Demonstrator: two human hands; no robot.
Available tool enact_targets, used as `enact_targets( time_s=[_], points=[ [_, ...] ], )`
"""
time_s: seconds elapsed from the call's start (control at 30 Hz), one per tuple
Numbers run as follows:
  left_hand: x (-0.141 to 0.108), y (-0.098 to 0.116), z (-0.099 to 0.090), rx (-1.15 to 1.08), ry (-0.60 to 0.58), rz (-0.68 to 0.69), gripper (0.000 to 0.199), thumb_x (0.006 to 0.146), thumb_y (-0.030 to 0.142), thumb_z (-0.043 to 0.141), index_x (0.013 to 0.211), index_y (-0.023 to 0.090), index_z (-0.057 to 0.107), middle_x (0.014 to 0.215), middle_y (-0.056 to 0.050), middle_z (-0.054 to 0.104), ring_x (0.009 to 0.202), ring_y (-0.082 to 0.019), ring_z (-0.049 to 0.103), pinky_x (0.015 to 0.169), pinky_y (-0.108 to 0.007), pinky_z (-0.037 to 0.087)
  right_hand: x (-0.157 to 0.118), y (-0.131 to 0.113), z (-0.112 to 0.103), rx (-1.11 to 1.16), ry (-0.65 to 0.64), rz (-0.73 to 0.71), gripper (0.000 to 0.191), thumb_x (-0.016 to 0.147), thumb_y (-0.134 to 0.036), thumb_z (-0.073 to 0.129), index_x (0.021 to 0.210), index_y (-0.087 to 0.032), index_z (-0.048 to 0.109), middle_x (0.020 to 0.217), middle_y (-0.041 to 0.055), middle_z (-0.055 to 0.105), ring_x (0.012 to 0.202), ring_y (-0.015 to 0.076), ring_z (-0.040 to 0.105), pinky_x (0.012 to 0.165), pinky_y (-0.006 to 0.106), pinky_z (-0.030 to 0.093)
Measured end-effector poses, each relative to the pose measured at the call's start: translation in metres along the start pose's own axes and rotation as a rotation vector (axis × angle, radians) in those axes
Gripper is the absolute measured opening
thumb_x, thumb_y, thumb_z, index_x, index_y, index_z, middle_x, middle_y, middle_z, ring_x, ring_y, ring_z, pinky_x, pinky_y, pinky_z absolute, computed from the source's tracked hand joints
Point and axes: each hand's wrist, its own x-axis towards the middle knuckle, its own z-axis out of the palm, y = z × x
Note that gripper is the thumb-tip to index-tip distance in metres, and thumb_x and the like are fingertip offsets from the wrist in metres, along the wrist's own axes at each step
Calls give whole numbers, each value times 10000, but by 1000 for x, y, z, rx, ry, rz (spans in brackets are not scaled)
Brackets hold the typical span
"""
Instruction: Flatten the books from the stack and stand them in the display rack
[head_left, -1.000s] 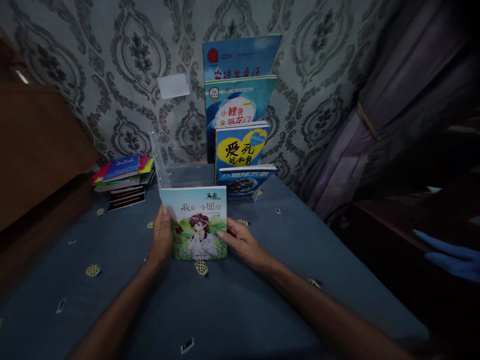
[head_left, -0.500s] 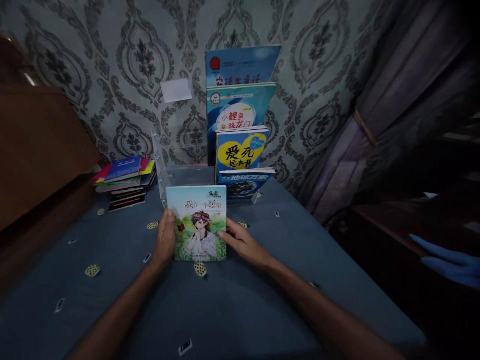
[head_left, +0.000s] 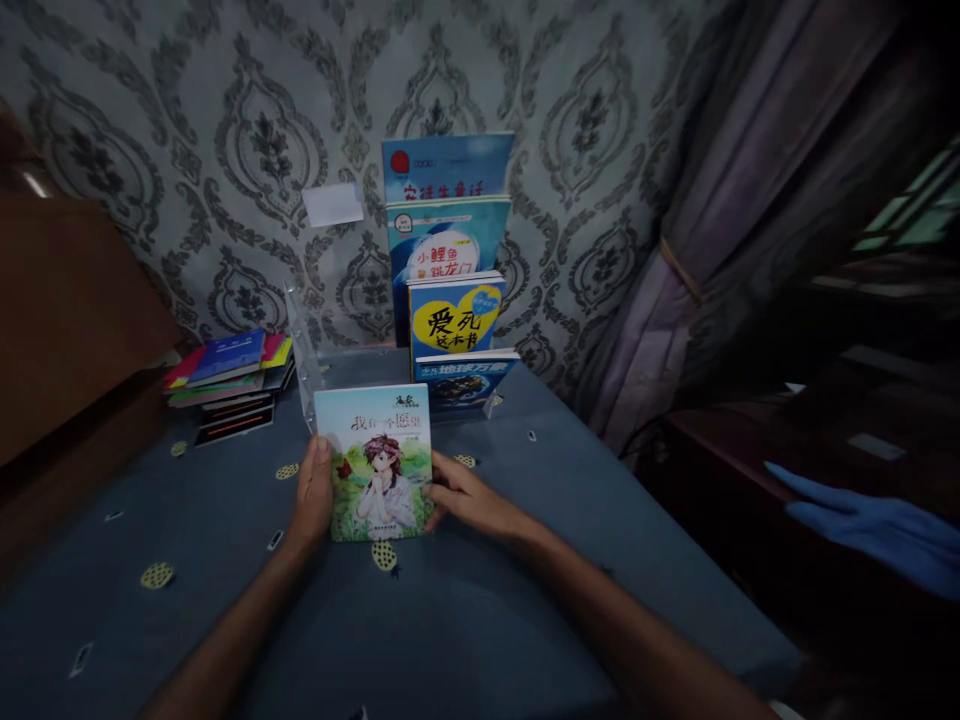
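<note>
A book with a pale blue and green cover [head_left: 379,465] is held up, its front toward me. My left hand [head_left: 313,490] grips its left edge and my right hand [head_left: 469,492] holds its lower right edge. Behind it, a clear stand [head_left: 301,355] shows its left side. Several books stand in tiers on the stand's right part: a blue one [head_left: 450,165] at the back, a teal one [head_left: 448,235], a blue one with a yellow heart [head_left: 454,315], and a dark blue one [head_left: 466,380] in front.
A stack of books [head_left: 229,370] lies at the left on the blue tablecloth [head_left: 247,620]. A white card [head_left: 332,204] is near the patterned wall. A brown wooden piece [head_left: 75,310] is far left, a tied curtain [head_left: 667,260] and blue glove [head_left: 870,515] at right.
The view has shifted, so most things appear farther left and slightly lower. Both hands still hold the same book, in nearly the same place before the stand.
</note>
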Motion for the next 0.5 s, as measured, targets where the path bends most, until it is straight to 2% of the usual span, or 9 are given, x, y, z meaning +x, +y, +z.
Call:
enact_targets(
  time_s=[0.07,0.17,0.33,0.43,0.5],
  points=[
    [-1,6,1,3,15,-17,611,889,702,531,1226,208,660,1269,-97,690,1334,-299,540,1120,-413,432,1,0,1,23,-12,1,551,836,-288,609,1379,-255,521,1199,84,650,937,227,634,625,314,592],
    [-4,15,2,-8,-43,8,634,860,733,544,1183,203,672,1143,-95,728,1220,-303,615,1014,-406,515,2,1,2,40,7,-6,519,792,-241,596,1311,-245,571,1152,63,675,906,215,638,599,281,581],
    [-5,23,2,11,-113,69,674,836,762,548,1191,196,636,1100,-82,718,1075,-275,662,913,-370,545,3,2,0,-13,76,-50,471,733,-179,536,1193,-219,630,1067,36,687,822,186,624,572,252,558],
    [-6,30,6,83,-171,184,606,844,695,586,1197,203,613,1103,-71,700,1037,-255,659,900,-349,537,4,1,-5,-122,176,-95,442,721,-154,494,1131,-206,653,1006,25,684,799,181,611,578,244,536],
    [-8,33,10,93,-228,253,587,851,635,606,1247,203,581,1143,-79,686,1101,-263,641,960,-364,515,4,2,-10,-242,280,-141,420,719,-137,476,1093,-195,658,941,19,677,775,177,598,592,242,510]
  ],
)
